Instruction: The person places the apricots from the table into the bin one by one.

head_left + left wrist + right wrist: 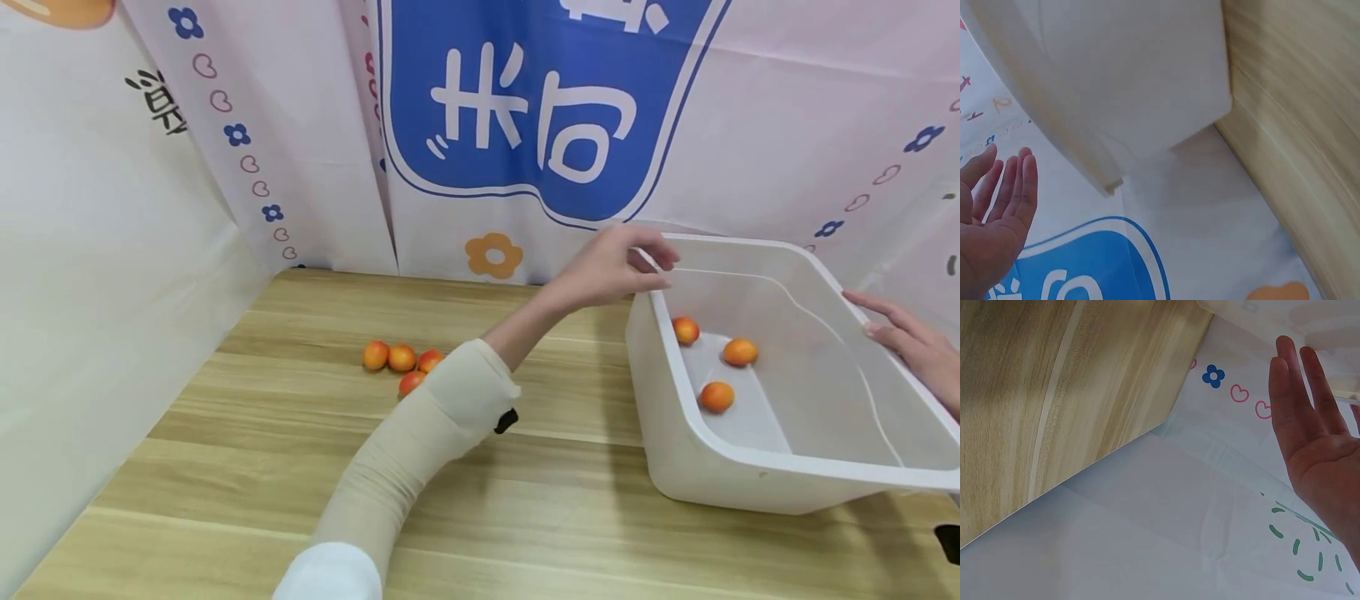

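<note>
My left hand (615, 265) hangs over the left rim of a white plastic bin (757, 465). Its fingers are loosely bent with nothing between them; the left wrist view also shows this hand (1000, 215) empty beside the bin's edge. At the bin's right side, my right hand (911, 337) rests its extended fingers on the rim. In the right wrist view that hand (1316, 428) has straight fingers. Inside the bin lie three small orange-red fruits, one an orange fruit (717, 397) near the front. Several similar fruits (402, 357) sit on the table, partly covered by the left sleeve.
The wood-grain table (247, 467) reaches back to a white printed cloth (315, 150) with a blue panel. White sheeting also hangs along the left side. The bin's tall walls stand on the right of the table.
</note>
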A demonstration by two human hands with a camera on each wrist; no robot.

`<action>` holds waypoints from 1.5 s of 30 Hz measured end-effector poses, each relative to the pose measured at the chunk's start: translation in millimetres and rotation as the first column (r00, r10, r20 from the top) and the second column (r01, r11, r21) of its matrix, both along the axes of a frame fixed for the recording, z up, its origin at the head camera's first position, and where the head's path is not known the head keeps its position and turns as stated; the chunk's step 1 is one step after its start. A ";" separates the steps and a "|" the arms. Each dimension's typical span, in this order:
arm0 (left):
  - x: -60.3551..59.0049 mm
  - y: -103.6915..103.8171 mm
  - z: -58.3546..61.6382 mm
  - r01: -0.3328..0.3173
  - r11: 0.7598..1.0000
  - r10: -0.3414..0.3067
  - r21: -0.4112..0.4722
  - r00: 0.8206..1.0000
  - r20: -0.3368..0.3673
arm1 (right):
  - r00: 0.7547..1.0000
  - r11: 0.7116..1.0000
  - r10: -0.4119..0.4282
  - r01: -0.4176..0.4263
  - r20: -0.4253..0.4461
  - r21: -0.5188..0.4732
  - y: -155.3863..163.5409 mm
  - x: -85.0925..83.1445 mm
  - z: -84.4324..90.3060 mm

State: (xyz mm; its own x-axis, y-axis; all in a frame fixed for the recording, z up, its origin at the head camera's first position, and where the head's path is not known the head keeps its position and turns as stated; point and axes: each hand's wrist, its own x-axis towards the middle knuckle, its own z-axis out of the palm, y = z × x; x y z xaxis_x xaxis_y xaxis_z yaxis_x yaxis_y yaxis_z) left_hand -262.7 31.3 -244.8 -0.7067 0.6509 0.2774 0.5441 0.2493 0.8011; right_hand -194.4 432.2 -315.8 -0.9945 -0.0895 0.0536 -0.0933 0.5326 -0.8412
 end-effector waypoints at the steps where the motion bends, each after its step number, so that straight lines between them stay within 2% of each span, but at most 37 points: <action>1: 0.6 -4.6 -1.5 -0.011 1.000 0.011 0.018 1.000 0.006 | 1.000 1.000 0.001 -0.001 -0.003 -0.015 0.7 0.0 -0.2; 7: 3.2 -35.1 -6.1 -0.048 0.998 0.047 0.039 0.999 0.018 | 0.999 0.994 0.026 -0.029 -0.031 -0.103 2.3 -0.7 0.3; 12: 0.8 -62.3 -12.6 -0.061 0.997 0.060 0.043 0.998 0.027 | 0.998 0.996 0.019 -0.024 -0.060 -0.085 -0.3 -1.3 0.3; 15: -0.3 -77.1 -18.0 -0.091 0.996 0.091 0.013 0.996 0.025 | 0.998 0.998 0.008 -0.012 -0.059 -0.066 -2.1 -0.8 1.0; 18: 0.2 -89.6 -24.4 -0.137 0.990 0.136 -0.038 0.991 -0.014 | 0.999 0.998 0.006 -0.008 -0.044 -0.064 -2.6 -0.5 2.0; 21: 1.6 -100.5 -31.8 -0.189 0.978 0.182 -0.088 0.979 -0.091 | 1.000 0.998 0.003 -0.005 -0.027 -0.058 -1.9 -0.6 2.8; 24: 3.7 -112.1 -38.7 -0.229 0.966 0.208 -0.118 0.964 -0.164 | 1.000 0.999 0.010 -0.011 -0.016 -0.049 -0.1 -1.7 2.9; 26: 5.0 -120.7 -42.5 -0.238 0.963 0.213 -0.125 0.960 -0.183 | 1.000 0.999 0.017 -0.017 -0.014 -0.043 2.1 -3.2 2.8; 33: 4.5 -154.7 -57.2 -0.263 0.956 0.247 -0.133 0.961 -0.126 | 0.999 0.998 0.040 -0.039 0.007 -0.052 7.0 -6.3 1.4; 45: 0.3 -221.4 -80.3 -0.370 0.894 0.358 -0.252 0.929 -0.094 | 1.000 0.999 0.016 -0.016 0.013 -0.046 0.3 -3.4 0.4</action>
